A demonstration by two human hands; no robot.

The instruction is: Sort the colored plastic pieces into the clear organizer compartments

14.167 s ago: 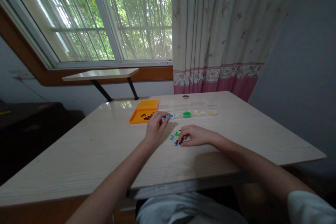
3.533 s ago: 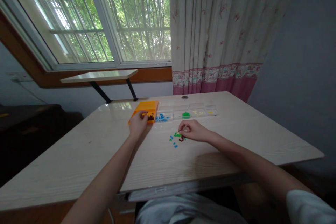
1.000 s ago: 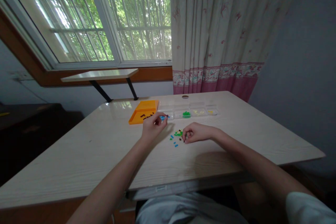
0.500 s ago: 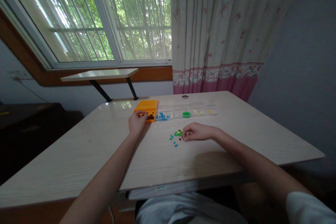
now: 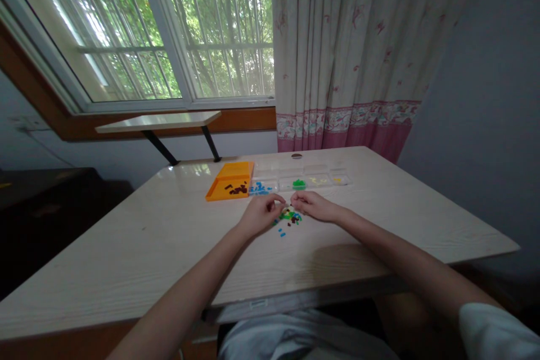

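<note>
A small pile of loose building bricks [image 5: 290, 216] in green, blue, brown and yellow lies on the table between my hands. My left hand [image 5: 259, 215] is at the pile's left edge, index finger and thumb apart, and I see nothing between them. On the upper right of the pile, my right hand [image 5: 314, 205] is closed in a pinch; a tiny dark brick [image 5: 291, 205] shows at its fingertips. Farther left, an orange box [image 5: 214, 191] with its lid folded back holds several brown bricks [image 5: 238, 188].
Right of the orange box stand clear lidded boxes with blue bricks [image 5: 260, 188], green bricks [image 5: 299, 184] and yellow pieces [image 5: 337, 180]. A raised shelf [image 5: 160, 120] on black legs is at the table's back left. The table's front edge [image 5: 261, 299] is close to my body.
My left hand has left the brown bricks in the orange box and moved right to the pile. My right hand has shifted slightly up, uncovering more bricks on the pile's right side.
</note>
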